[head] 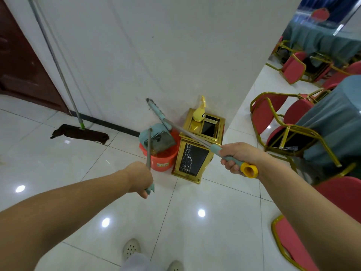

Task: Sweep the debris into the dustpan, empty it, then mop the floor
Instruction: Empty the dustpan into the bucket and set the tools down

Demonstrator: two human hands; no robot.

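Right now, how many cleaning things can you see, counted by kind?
Mop: 1
Broom: 1
Dustpan: 1
Orange bucket: 1
Gold bin: 1
Yellow bottle: 1
Total: 6

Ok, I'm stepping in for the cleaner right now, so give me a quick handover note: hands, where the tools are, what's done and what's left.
Left hand: closed on the dustpan handle; the dustpan is tipped over the red bucket.
Right hand: closed on the broom handle, its head raised against the wall above the bucket.
Mop: leaning on the wall to the left, pad on the floor, untouched.
Done: sweeping appears finished; emptying under way.
Left: finish emptying, put down broom and dustpan, mop the floor.
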